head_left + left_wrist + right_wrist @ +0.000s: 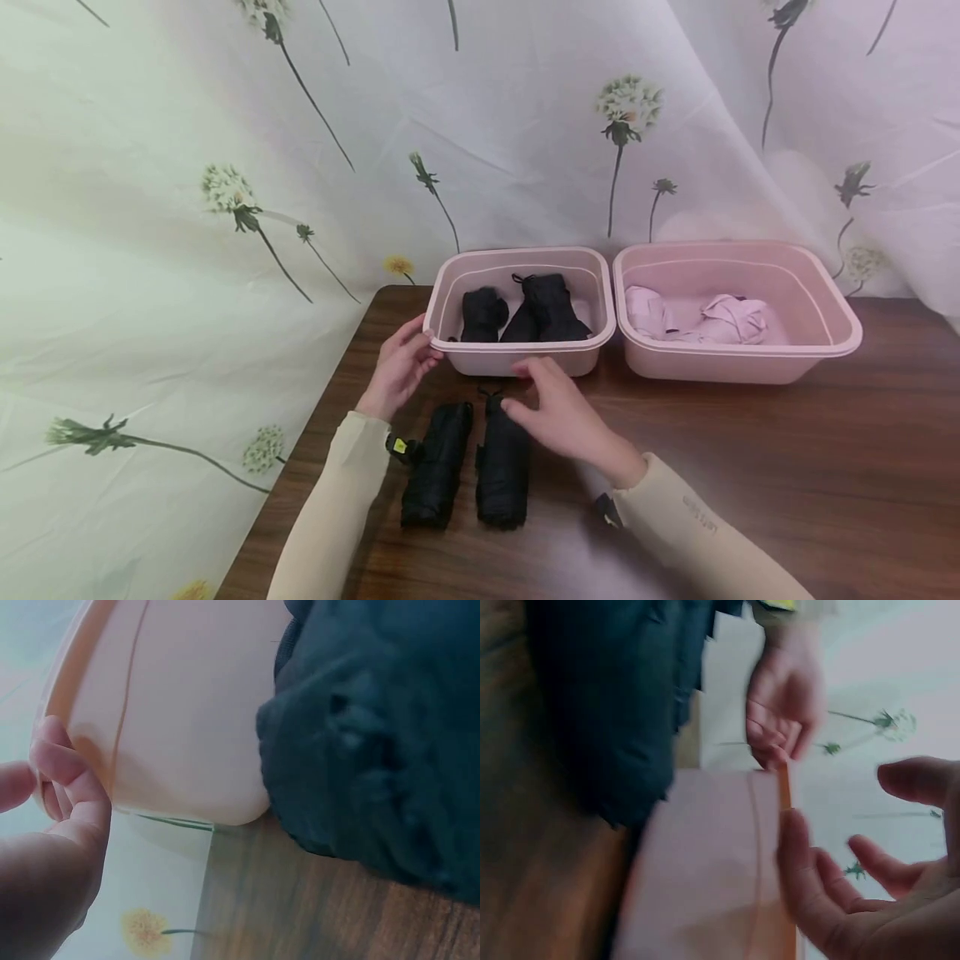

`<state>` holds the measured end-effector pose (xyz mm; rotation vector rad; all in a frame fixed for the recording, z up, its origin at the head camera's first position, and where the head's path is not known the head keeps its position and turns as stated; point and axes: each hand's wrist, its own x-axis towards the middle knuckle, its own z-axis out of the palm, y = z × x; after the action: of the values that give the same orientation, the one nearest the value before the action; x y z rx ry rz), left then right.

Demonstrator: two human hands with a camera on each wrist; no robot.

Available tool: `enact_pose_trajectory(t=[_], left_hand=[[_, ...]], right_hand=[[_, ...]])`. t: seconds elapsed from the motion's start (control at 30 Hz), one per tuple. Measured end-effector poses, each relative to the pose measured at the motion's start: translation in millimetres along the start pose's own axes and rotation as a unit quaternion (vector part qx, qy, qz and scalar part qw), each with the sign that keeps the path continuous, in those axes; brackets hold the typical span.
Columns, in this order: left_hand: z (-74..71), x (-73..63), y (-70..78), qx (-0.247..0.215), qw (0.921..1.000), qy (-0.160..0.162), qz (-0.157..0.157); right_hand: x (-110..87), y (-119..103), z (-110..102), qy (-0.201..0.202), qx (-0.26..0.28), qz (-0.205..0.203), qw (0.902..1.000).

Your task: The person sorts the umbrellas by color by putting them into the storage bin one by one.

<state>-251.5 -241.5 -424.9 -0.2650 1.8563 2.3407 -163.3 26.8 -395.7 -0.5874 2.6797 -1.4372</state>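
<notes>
My left hand pinches the front-left corner rim of the left pink plastic basin; in the left wrist view, thumb and fingers close around the basin's edge. Near the middle of that basin's front rim hovers my right hand, fingers loosely bent and nothing in its grasp. Whether its fingertips touch the rim, I cannot tell. Inside lie several black fabric bundles. On the table in front are two rolled black fabric bundles, one on the left and one on the right, the latter with a cord at its top.
A second, wider pink basin stands close on the right, with pale pink folded cloth inside. Both basins sit on a dark wooden table. Behind and to the left hangs a white curtain printed with dandelions.
</notes>
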Motion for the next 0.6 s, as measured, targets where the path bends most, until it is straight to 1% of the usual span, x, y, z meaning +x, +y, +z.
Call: enact_pose_trajectory(t=[0.13, 0.3, 0.4, 0.47, 0.6], left_hand=[[-1.4, 0.8, 1.8, 0.002, 0.9999, -0.004, -0.009], [-2.3, 0.8, 3.3, -0.013, 0.9998, -0.015, -0.008], [-1.8, 0.6, 4.2, -0.018, 0.9995, -0.024, -0.006], [-1.2, 1.0, 4.6, -0.018, 0.9995, -0.027, -0.006], [-0.5, 1.8, 5.0, -0.014, 0.9995, -0.027, -0.011]], right_hand=[[-7.5, 7, 18, -0.052, -0.041, 0.024, 0.9975], [-16.2, 11, 37, -0.109, -0.092, 0.047, 0.9887], [-21.9, 10, 48, -0.125, -0.127, 0.045, 0.9829], [-25.5, 9, 55, -0.128, -0.157, 0.038, 0.9786], [-32.7, 8, 69, -0.131, -0.228, 0.027, 0.9645]])
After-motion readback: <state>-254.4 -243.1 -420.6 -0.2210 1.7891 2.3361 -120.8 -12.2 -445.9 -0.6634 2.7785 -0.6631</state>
